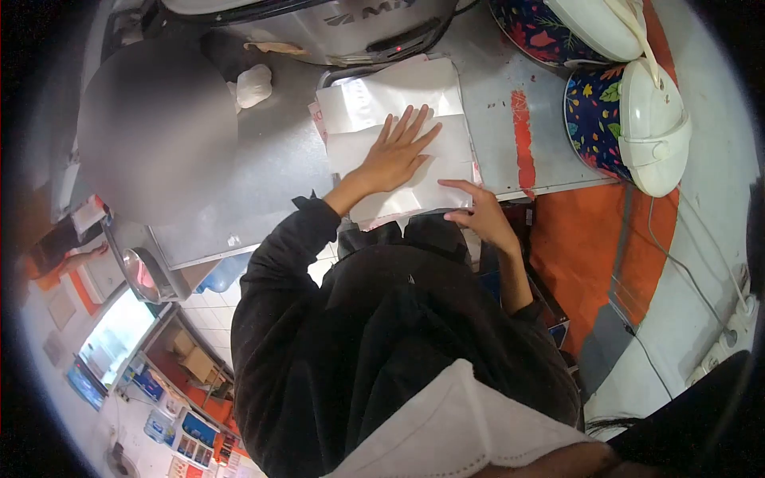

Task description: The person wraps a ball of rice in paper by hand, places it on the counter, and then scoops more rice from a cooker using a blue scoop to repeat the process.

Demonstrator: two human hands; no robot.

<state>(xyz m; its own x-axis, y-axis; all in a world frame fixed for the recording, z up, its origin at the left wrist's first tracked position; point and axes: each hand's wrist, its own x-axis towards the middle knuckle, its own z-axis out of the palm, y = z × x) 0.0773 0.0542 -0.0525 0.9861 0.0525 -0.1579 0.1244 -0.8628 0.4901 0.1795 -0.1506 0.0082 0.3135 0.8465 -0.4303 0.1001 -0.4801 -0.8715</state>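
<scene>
White paper sheets (442, 159) lie on the metal table in front of me, with a crease running across them. Red-printed paper (318, 121) peeks out beneath their left side. My left hand (398, 153) rests flat on the sheets, its fingers spread toward the far side. Close to the near right corner of the paper is my right hand (486, 217). Its index finger reaches over the sheet and the thumb sits apart from it, nothing showing between them. The other right fingers are partly hidden.
A large silver appliance (351, 32) stands behind the paper. Two floral rice cookers (594, 115) with white lids are at the right. A crumpled white item (254, 86) and a blurred patch lie left. Red tape (522, 143) marks the metal table (279, 167). Cables (701, 275) hang by the right wall.
</scene>
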